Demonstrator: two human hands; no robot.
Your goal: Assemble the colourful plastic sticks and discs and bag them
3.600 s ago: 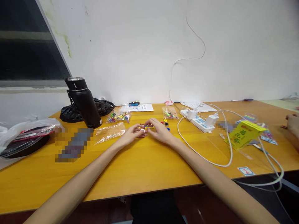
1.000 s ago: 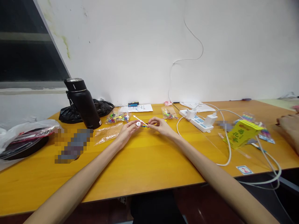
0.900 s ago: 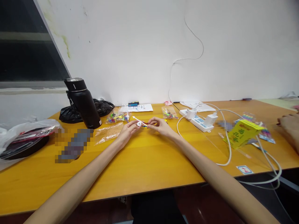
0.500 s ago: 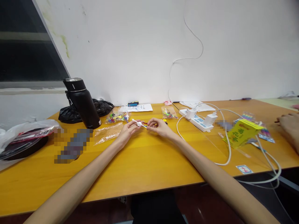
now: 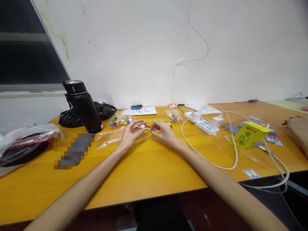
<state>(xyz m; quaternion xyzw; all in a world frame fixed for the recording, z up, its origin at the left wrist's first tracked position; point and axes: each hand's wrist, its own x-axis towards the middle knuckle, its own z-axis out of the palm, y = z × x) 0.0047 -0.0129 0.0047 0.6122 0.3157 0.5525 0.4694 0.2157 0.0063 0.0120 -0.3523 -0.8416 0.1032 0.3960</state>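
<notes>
My left hand point(image 5: 132, 134) is closed in a loose pinch on a small white plastic piece point(image 5: 142, 126) with a round disc on it. Just to its right, my right hand point(image 5: 165, 132) has thumb and forefinger pressed together; whatever is between them is too small to make out. Small red, yellow and blue pieces point(image 5: 154, 130) show in the gap between the two hands, partly hidden by the fingers. Beyond the left hand lies a clear bag of colourful plastic parts point(image 5: 119, 120). A flat clear plastic wrapper point(image 5: 109, 138) is beside my left wrist.
A black bottle point(image 5: 83, 107) stands at left near a black plastic bag point(image 5: 106, 109). At right are a white power strip point(image 5: 208, 126) with looping cables, a yellow box point(image 5: 250, 136) and another person's hand point(image 5: 297, 130). A screwdriver point(image 5: 136, 107) lies on paper at the back.
My left fingers have lifted and opened slightly around the white piece, which is turned differently. My right fingers have curled into a rounder pinch, and more of the coloured pieces shows.
</notes>
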